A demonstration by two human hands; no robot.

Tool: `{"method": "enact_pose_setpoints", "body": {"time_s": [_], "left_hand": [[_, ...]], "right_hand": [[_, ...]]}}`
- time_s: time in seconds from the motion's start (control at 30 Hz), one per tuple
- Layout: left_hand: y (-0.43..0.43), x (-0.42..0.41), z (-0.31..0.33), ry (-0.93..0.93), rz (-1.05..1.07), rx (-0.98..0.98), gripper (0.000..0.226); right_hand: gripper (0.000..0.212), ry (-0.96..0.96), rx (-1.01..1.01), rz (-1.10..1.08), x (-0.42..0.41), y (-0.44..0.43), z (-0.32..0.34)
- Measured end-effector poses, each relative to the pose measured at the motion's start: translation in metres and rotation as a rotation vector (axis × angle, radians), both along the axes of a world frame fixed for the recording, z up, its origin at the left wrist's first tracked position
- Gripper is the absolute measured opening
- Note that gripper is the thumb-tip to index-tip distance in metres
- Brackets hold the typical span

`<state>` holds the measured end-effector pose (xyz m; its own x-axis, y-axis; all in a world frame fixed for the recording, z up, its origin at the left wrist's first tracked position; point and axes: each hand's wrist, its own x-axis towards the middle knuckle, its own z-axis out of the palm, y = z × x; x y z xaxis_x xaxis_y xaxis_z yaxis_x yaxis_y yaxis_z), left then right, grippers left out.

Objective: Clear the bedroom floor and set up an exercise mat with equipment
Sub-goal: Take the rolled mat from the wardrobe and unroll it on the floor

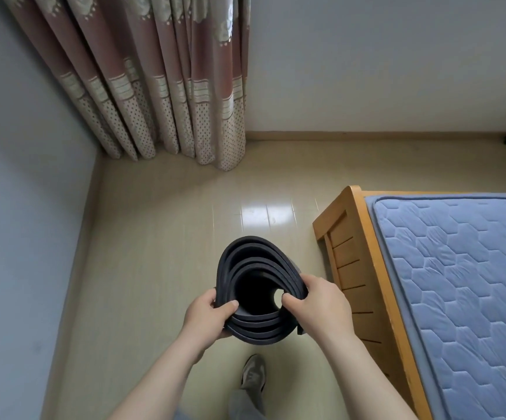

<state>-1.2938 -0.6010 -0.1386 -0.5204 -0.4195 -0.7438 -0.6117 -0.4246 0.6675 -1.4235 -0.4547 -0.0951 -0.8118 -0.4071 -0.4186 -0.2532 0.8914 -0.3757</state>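
Head view: the person holds a rolled black exercise mat (254,268) end-on, so the camera looks straight down its spiral of loose layers. The roll hangs in the air above the pale floor (170,237), just below the middle of the frame. It is not yet laid down.

The left hand (207,313) grips the roll's edge at about 8 o'clock, thumb hooked over the inner layers and the other fingers curled round the outside. The right hand (315,301) grips the edge at about 3 o'clock, its fingers (291,300) bent into the hollow core and pinching several layers. Both hands are closed on the mat; neither is free.

The step in hand looks like carrying the mat to its spot, with the unrolling to come. From the mat, bare floor stretches toward 12 o'clock and 10 o'clock, up to the curtain (160,86). A wooden bed frame (351,268) with a blue mattress (458,283) stands close by at 3 o'clock. 1 shoe (253,372) shows at 6 o'clock.

The next move probably calls for lowering the roll to the floor on its side, freeing the outer flap, and rolling it out toward 12 o'clock, parallel to the bed and clear of it. No other equipment is in sight.
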Motion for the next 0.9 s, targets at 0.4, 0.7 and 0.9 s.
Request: {"method": "enact_pose_setpoints", "body": {"time_s": [0.4, 0.7, 0.9], "left_hand": [[-0.049, 0.014, -0.149, -0.125, 0.034, 0.014, 0.010], [-0.121, 0.025, -0.175, -0.156, 0.068, -0.007, 0.016], [-0.191, 0.019, -0.190, -0.270, 0.067, 0.190, 0.115]], "right_hand": [[0.041, -0.047, -0.010, -0.042, 0.019, -0.057, -0.150], [0.029, -0.014, -0.063, -0.038, 0.032, -0.126, -0.179], [0.037, -0.036, -0.067, 0.023, 0.059, -0.184, -0.201]]}}
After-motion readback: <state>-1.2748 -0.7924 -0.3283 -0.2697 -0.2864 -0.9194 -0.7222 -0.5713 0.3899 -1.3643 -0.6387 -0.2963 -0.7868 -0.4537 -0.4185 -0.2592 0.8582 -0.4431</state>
